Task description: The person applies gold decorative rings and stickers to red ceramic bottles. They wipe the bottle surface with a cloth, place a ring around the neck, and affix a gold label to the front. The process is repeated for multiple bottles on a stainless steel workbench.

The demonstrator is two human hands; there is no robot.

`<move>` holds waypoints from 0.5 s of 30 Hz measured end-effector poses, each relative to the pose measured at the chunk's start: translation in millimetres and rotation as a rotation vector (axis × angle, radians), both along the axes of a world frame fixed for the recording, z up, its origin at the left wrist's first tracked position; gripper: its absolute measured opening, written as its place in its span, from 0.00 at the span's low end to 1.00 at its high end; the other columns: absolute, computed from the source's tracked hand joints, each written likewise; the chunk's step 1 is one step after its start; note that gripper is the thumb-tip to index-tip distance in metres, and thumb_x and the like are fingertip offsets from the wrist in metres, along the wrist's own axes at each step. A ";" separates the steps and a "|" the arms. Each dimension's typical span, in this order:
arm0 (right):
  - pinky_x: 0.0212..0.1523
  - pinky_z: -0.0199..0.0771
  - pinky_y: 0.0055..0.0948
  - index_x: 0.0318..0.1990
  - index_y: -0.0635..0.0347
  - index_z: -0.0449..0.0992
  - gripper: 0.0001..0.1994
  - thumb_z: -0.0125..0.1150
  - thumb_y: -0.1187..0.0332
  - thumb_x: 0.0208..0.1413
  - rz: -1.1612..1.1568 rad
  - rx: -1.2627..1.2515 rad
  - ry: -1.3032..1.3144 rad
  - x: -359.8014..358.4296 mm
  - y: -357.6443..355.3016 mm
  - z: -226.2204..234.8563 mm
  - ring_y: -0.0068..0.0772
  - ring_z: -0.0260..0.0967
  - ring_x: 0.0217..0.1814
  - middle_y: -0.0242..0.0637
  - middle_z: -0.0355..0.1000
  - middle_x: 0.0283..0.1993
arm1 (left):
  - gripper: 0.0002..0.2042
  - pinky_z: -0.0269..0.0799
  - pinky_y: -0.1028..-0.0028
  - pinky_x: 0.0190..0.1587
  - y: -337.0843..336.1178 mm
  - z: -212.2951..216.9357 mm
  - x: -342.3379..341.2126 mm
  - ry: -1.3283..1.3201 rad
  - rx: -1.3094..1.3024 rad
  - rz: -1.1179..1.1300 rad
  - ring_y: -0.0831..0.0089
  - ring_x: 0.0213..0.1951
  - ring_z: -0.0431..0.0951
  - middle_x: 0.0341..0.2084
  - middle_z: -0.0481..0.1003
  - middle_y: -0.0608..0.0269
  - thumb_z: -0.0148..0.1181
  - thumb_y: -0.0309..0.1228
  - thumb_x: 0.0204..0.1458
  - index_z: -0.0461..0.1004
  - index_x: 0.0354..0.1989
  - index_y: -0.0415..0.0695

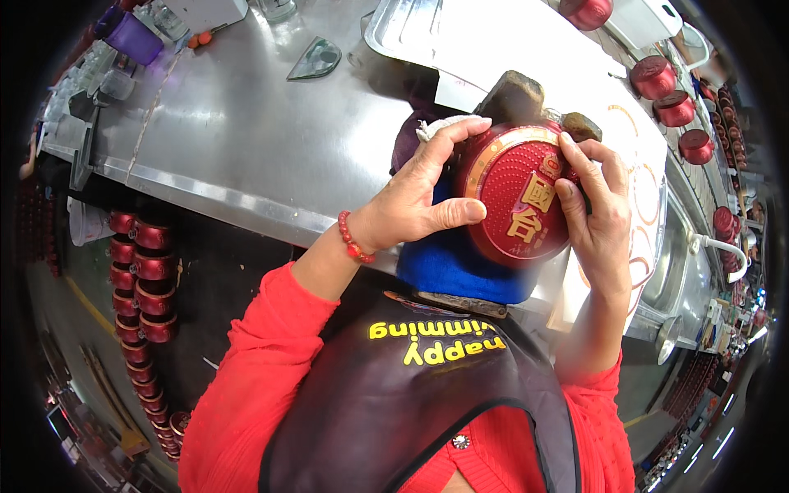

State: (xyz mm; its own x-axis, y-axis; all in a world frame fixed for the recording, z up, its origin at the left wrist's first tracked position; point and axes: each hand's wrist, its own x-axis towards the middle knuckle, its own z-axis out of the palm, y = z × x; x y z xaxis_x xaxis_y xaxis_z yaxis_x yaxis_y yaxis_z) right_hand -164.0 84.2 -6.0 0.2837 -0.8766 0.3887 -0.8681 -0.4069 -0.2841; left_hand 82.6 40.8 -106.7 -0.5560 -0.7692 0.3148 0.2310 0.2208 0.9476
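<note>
A round red jar (501, 215) with a dotted face, raised gold characters and a gold band (486, 161) along its rim is tilted toward me over the table's near edge. My left hand (411, 193) is curved around its left side, fingers at the far rim and thumb on the face. On the right, my right hand (600, 212) grips the rim with bent fingers, fingertips against the face near the band's end. Blue cloth (460, 271) lies beneath the jar. Beyond it are brown stone-like lumps (513, 96) and a bit of white cloth (440, 126).
The steel table (230, 123) carries a triangular glass piece (315, 59), a metal tray (399, 33) and a purple cup (134, 37). Red jars are stacked at left (154, 267); more red jars (653, 77) stand at right, beyond a sink (670, 263) with a white faucet (727, 251).
</note>
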 end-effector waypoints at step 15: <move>0.54 0.73 0.39 0.60 0.58 0.80 0.19 0.65 0.71 0.61 -0.001 0.000 -0.013 0.7 0.3 -1.4 0.44 0.71 0.52 0.44 0.72 0.51 | 0.50 0.50 0.60 0.75 3.4 -3.9 1.4 -0.045 -0.081 0.015 0.60 0.73 0.56 0.73 0.54 0.51 0.70 0.53 0.56 0.48 0.77 0.39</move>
State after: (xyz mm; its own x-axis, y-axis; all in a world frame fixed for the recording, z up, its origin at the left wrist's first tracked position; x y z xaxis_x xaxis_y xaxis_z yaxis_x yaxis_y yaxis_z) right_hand -163.4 84.5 -7.4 0.2780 -0.8769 0.3922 -0.8646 -0.4063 -0.2956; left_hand 84.0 44.2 -110.6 -0.5599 -0.7504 0.3513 0.1844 0.3005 0.9358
